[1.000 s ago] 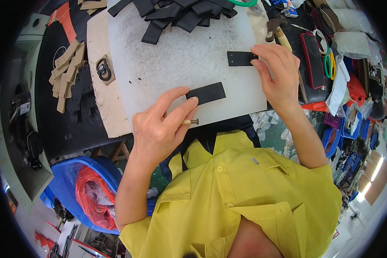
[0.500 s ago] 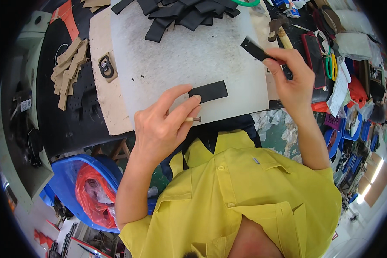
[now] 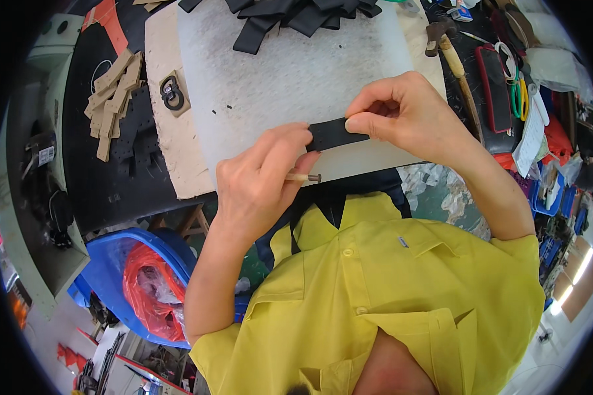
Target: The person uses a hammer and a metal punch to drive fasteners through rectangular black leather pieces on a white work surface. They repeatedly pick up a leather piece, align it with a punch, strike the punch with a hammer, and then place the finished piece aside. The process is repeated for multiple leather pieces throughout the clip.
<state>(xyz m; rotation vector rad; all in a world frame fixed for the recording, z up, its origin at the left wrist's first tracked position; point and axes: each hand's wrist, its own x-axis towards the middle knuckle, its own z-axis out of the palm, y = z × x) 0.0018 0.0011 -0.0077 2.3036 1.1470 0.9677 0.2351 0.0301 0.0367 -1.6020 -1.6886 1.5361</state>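
Over the near part of a whitish board (image 3: 257, 85), my left hand (image 3: 257, 174) grips the left end of a black rectangular strip (image 3: 334, 134). A slim rod-like tool (image 3: 304, 177) with a pale shaft and a dark flat end is also tucked in that hand's lower fingers. The strip's right end is pinched between thumb and fingers of my right hand (image 3: 405, 118). Small holes show near the left end of the black surface. A holed black piece appears to lie over the plain strip, though I cannot tell its edges. More black strips (image 3: 296, 16) are heaped at the far side.
Left of the board are tan strips (image 3: 115, 99), dark holed pieces (image 3: 138, 125) and a black ring-like part (image 3: 171, 93). A hammer (image 3: 451, 56), a red-cased phone (image 3: 494, 89) and scissors (image 3: 519, 99) lie at right. Below left stands a blue bin (image 3: 105, 270).
My right hand has moved left and nearer, bringing the holed black piece to the strip in my left hand. Both hands now meet at the strip. The view has shifted slightly.
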